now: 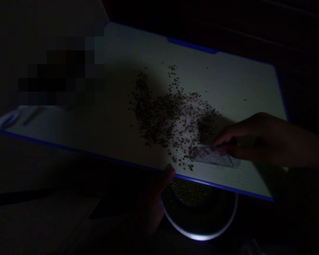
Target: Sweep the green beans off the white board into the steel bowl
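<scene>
A dark green heap of mung beans (159, 113), mixed with fine white grains (186, 124), is spread over a pale board (250, 85) with a blue rim. My right hand (244, 141) pinches a clear, flat plastic piece (215, 157) with a straight edge, possibly a ruler or protractor. It lies low on the board, at the near right side of the heap. Below the front edge, a round bowl (199, 235) with a bright rim contains more beans. My left hand (158, 198) is at the bowl's left side, thumb tip against the board's edge; its other fingers are hidden in darkness.
Very little light reaches the scene. A blue handle-like strip (192, 46) runs along the board's far edge. At the far left, a white and blue object (7, 118) lies at the board's corner, beside a pixelated patch. Stray beans dot the board.
</scene>
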`<state>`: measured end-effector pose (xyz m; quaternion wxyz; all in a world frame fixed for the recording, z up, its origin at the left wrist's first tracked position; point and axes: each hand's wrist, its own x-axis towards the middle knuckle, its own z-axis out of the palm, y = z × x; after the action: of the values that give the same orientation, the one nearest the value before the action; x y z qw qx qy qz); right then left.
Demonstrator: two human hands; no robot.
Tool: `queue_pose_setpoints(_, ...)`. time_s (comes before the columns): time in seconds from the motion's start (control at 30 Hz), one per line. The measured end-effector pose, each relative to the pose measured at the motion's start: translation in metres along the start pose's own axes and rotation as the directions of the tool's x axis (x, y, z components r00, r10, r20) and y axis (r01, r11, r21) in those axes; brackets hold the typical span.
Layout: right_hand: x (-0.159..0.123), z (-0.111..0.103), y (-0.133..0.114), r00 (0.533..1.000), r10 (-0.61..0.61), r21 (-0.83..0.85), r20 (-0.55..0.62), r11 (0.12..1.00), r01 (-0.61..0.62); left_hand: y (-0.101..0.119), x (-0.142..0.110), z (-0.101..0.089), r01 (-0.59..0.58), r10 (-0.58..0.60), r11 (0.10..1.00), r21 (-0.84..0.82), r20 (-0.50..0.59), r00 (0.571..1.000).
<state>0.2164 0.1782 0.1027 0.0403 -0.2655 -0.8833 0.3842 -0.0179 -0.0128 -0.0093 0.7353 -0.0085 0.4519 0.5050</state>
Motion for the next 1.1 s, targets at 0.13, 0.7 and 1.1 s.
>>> queue_pose_setpoints(0.13, 0.0, -0.001, -0.002, 1.0, 0.005, 0.008, 0.0, 1.0, -0.005, -0.005, 0.002, -0.005, -0.039, 0.039, 0.999, 0.006, -0.04, 0.998)
queue_pose_setpoints(0.7, -0.002, 0.003, 0.002, 1.0, -0.007, 0.05, 0.017, 0.999, 0.006, -0.002, 0.0, -0.008, -0.012, 0.012, 1.0, -0.002, -0.008, 1.0)
queue_pose_setpoints(1.1, 0.007, 0.004, -0.007, 0.991, -0.024, 0.101, 0.134, 0.995, 0.01, -0.002, 0.001, -0.005, 0.048, -0.048, 0.999, -0.022, 0.034, 0.998)
